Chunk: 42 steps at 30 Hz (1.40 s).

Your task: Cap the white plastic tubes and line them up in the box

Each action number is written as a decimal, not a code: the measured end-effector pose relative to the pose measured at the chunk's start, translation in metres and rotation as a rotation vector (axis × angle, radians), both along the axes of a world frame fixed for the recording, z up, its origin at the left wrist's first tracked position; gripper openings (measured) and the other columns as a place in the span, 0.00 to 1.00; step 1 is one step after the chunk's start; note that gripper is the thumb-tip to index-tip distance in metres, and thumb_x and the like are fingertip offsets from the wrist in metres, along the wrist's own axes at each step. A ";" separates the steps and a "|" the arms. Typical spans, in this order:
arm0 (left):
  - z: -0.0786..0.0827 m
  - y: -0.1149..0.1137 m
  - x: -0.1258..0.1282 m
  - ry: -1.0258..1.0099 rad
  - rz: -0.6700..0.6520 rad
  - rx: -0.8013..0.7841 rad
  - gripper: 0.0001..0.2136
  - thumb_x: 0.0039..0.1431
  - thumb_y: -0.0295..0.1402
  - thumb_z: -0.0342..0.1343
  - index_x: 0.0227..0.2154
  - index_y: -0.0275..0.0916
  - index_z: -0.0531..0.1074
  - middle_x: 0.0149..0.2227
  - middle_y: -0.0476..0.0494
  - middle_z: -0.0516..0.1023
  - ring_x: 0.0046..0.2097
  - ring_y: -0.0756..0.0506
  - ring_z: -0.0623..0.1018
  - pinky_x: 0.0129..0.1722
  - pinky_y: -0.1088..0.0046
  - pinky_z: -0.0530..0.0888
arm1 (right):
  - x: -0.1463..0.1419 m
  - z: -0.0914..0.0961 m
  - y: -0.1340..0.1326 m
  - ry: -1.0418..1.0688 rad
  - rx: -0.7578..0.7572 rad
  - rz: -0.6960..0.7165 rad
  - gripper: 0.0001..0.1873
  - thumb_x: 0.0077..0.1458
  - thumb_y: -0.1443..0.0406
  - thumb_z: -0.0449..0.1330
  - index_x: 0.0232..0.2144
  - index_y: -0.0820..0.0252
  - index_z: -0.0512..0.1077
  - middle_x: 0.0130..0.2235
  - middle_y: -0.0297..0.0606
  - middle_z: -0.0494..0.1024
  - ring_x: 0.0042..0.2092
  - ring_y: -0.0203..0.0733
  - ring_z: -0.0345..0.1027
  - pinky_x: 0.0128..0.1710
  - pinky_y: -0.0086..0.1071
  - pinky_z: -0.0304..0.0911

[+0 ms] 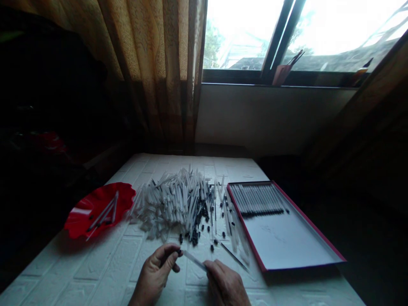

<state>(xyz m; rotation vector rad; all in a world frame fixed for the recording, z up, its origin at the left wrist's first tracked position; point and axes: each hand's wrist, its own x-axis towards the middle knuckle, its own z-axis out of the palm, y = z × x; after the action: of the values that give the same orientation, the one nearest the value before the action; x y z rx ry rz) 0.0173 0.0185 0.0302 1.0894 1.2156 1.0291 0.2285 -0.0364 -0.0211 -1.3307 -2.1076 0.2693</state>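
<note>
My left hand pinches a small black cap at the end of a clear pen barrel. My right hand grips the other end of that barrel. Both hands are low over the white table, just in front of a big heap of clear pen barrels mixed with loose black caps and thin refills.
A red plate with a few pens sits at the left. At the right lies a flat red-edged box with a row of finished pens along its far end. Behind the table are a curtain and a window.
</note>
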 end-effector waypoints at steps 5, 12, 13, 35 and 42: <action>-0.003 -0.001 -0.003 0.059 -0.012 0.091 0.18 0.43 0.50 0.66 0.30 0.41 0.80 0.28 0.49 0.81 0.24 0.49 0.77 0.27 0.74 0.76 | -0.002 0.000 -0.001 -0.011 0.019 -0.031 0.12 0.64 0.67 0.45 0.45 0.54 0.66 0.29 0.34 0.73 0.27 0.38 0.70 0.25 0.25 0.60; -0.002 -0.002 -0.009 0.165 -0.067 0.187 0.13 0.49 0.45 0.63 0.31 0.41 0.81 0.28 0.48 0.83 0.25 0.48 0.78 0.26 0.76 0.76 | -0.001 0.004 -0.001 -0.080 0.016 0.005 0.14 0.64 0.66 0.44 0.47 0.55 0.66 0.29 0.35 0.73 0.27 0.39 0.70 0.25 0.26 0.60; -0.001 -0.002 -0.010 0.203 -0.080 0.204 0.12 0.50 0.44 0.63 0.32 0.41 0.81 0.28 0.48 0.83 0.25 0.48 0.78 0.26 0.76 0.76 | 0.000 0.004 -0.001 -0.086 0.011 -0.001 0.14 0.64 0.67 0.44 0.47 0.54 0.66 0.29 0.35 0.73 0.27 0.39 0.71 0.25 0.26 0.60; -0.019 -0.013 -0.019 0.431 -0.264 0.130 0.10 0.53 0.37 0.55 0.31 0.40 0.80 0.31 0.46 0.84 0.36 0.43 0.81 0.36 0.76 0.74 | 0.009 0.010 0.004 -0.086 -0.023 0.004 0.09 0.63 0.65 0.48 0.40 0.57 0.67 0.29 0.35 0.77 0.27 0.38 0.74 0.25 0.25 0.61; -0.023 -0.012 -0.020 0.429 -0.249 0.131 0.10 0.53 0.38 0.55 0.32 0.41 0.80 0.31 0.46 0.84 0.36 0.44 0.82 0.36 0.76 0.75 | 0.010 0.010 0.002 -0.049 -0.123 -0.006 0.04 0.57 0.68 0.52 0.34 0.57 0.67 0.28 0.35 0.75 0.26 0.37 0.71 0.26 0.25 0.61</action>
<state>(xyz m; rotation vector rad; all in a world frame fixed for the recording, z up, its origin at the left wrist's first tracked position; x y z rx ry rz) -0.0027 0.0064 0.0072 1.5780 1.3164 0.7098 0.2382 -0.0345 -0.0111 -1.4278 -2.1566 0.3726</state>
